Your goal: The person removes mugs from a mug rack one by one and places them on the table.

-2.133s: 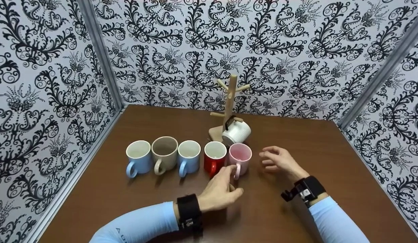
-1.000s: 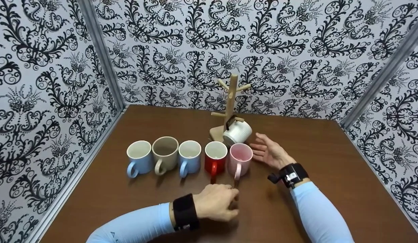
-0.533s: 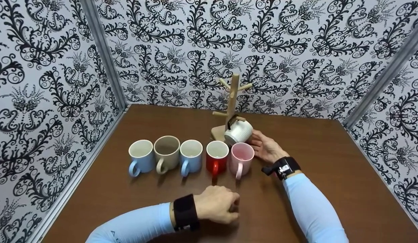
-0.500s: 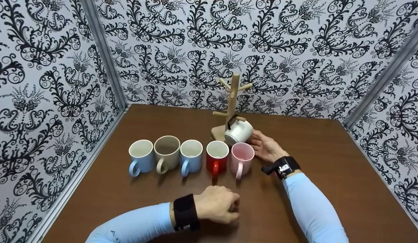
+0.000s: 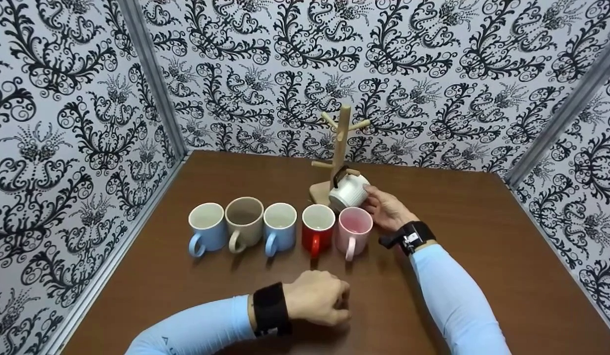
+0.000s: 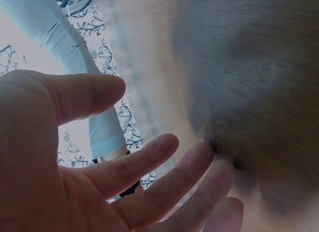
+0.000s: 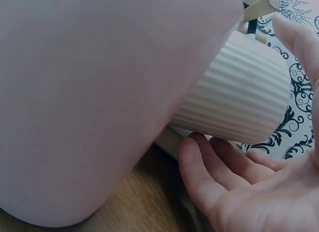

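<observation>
A white ribbed mug (image 5: 351,191) with a dark handle hangs tilted on a lower peg of the wooden mug tree (image 5: 340,133). My right hand (image 5: 389,211) is at its right end, thumb near the end and fingers curled beneath. In the right wrist view the fingertips (image 7: 189,149) meet the mug's ribbed underside, while the pink mug (image 7: 99,92) fills the foreground. My left hand (image 5: 317,298) rests low over the table in front of the row, loosely curled around nothing; its spread fingers (image 6: 144,162) show in the left wrist view.
Upright mugs stand in a row, handles forward: light blue (image 5: 208,229), beige (image 5: 245,227), another light blue (image 5: 280,229), red (image 5: 317,231) and pink. The pink mug stands close before the white one. Patterned walls (image 5: 384,59) enclose the brown table (image 5: 462,222).
My left hand has drawn back from the pink mug's handle toward me. My right hand has moved left and away from me, up to the white mug. The mugs stay in place.
</observation>
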Motion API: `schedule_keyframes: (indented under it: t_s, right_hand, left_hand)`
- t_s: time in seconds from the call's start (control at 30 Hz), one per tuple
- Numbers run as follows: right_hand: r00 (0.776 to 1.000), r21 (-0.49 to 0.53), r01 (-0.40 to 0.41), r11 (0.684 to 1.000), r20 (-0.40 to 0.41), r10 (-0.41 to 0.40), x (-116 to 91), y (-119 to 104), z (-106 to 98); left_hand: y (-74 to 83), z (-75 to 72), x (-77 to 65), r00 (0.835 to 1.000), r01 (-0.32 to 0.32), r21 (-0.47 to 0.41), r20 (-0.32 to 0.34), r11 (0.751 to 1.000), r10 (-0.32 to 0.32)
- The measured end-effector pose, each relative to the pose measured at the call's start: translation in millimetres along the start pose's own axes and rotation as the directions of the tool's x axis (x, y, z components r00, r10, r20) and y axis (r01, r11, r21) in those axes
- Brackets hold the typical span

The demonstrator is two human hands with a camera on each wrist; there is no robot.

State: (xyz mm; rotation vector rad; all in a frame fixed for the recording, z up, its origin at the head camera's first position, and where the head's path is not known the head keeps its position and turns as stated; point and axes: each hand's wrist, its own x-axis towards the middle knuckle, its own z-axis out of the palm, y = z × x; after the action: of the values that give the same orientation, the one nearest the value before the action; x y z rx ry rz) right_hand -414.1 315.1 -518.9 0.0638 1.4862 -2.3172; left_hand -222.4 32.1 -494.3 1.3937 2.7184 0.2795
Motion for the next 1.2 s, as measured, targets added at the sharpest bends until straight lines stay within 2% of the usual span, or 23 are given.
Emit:
schedule_keyframes:
  t_s: [0.1, 0.23, 0.47, 0.63, 0.93, 1.2]
  right_hand:
    - [0.999, -0.022, -0.007, 1.000, 0.040, 0.008, 4.0, -0.1, -1.9]
    - [0.999, -0.043, -0.003, 0.999, 0.047, 0.005, 3.9, -0.8, 0.8]
    - [0.999, -0.042, -0.025, 0.999, -0.036, 0.024, 5.6, -1.4, 11.5]
    - [0.998, -0.028, -0.048, 0.998, -0.032, 0.047, 11.0, -2.6, 6.5]
    - [0.993, 0.023, -0.078, 0.997, -0.089, 0.079, 13.0, -6.4, 9.1]
    - [0.993, 0.161, -0.068, 0.985, -0.080, 0.081, 6.2, -14.5, 21.1]
  left_hand:
    - [-0.5, 0.2, 0.8, 1.000, 0.006, -0.006, 0.006, 1.000, -0.006]
    - [-0.7, -0.3, 1.0, 1.000, 0.010, -0.017, 0.009, 1.000, -0.010]
    - [-0.4, -0.7, 0.5, 1.000, 0.022, -0.020, 0.009, 1.000, -0.022]
    - [-0.4, -0.4, 1.6, 0.999, 0.034, -0.014, 0.022, 0.999, -0.034]
    - [-1.0, -0.4, 1.6, 0.999, 0.040, -0.031, 0.033, 0.999, -0.039]
    - [-0.6, -0.8, 1.4, 0.999, 0.030, -0.016, 0.026, 0.999, -0.029]
